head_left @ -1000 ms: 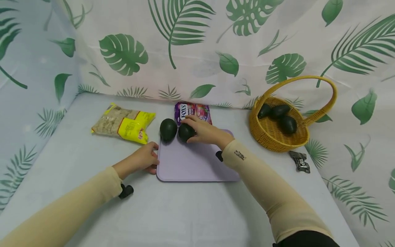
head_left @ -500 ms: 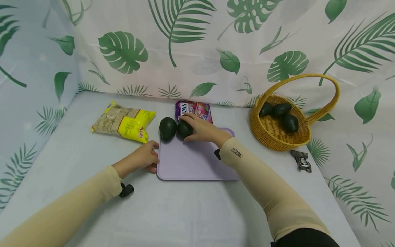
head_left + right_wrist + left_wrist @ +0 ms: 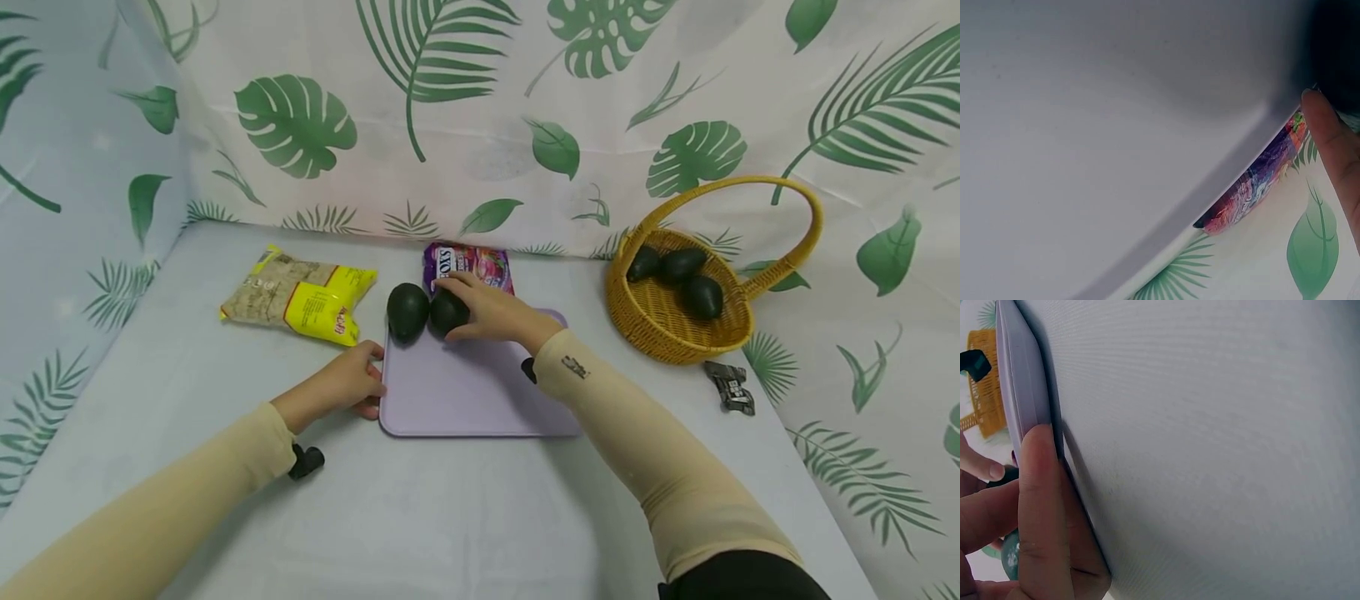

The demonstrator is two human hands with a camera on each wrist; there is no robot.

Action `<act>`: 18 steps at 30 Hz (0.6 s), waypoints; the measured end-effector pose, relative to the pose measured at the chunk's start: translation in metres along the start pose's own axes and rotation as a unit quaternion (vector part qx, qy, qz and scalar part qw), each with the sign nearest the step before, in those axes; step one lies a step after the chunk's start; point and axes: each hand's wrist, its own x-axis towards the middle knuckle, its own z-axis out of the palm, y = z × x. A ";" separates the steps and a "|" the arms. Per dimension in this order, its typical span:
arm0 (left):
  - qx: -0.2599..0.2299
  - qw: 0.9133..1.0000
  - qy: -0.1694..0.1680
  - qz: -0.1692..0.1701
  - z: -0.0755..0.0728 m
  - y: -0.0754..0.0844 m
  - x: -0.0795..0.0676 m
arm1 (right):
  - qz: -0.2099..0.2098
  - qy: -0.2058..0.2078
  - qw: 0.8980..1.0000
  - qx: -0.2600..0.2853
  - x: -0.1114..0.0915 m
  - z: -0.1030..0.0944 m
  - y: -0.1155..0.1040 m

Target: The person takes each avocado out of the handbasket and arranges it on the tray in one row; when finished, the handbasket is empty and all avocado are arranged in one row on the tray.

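Note:
A pale purple tray (image 3: pixel 465 404) lies on the white tablecloth. My left hand (image 3: pixel 343 385) grips its left edge, and in the left wrist view the hand's long finger (image 3: pixel 1041 506) lies against the tray's side. At the tray's far left corner stands a dark green avocado (image 3: pixel 408 312). Right beside it, my right hand (image 3: pixel 495 315) curls its fingers and thumb round a second avocado (image 3: pixel 446 313), partly covered by the hand. In the right wrist view this avocado (image 3: pixel 1338 50) is a dark blur at the upper right, with one fingertip low on it.
Behind the tray lies a purple candy packet (image 3: pixel 491 265). A yellow bag (image 3: pixel 300 298) of beige food sits at the left. On the right are a wicker basket (image 3: pixel 660 346) with a tall handle, holding 3 avocados (image 3: pixel 702 297), and a small black wrapped packet (image 3: pixel 730 388).
My right hand has slid the second avocado slightly left, closer to the first one. My left hand stays at the tray's edge.

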 end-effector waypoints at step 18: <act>-0.008 0.999 0.042 -0.013 -0.043 -0.066 -0.050 | -0.062 0.009 0.998 0.002 0.021 0.000 -0.042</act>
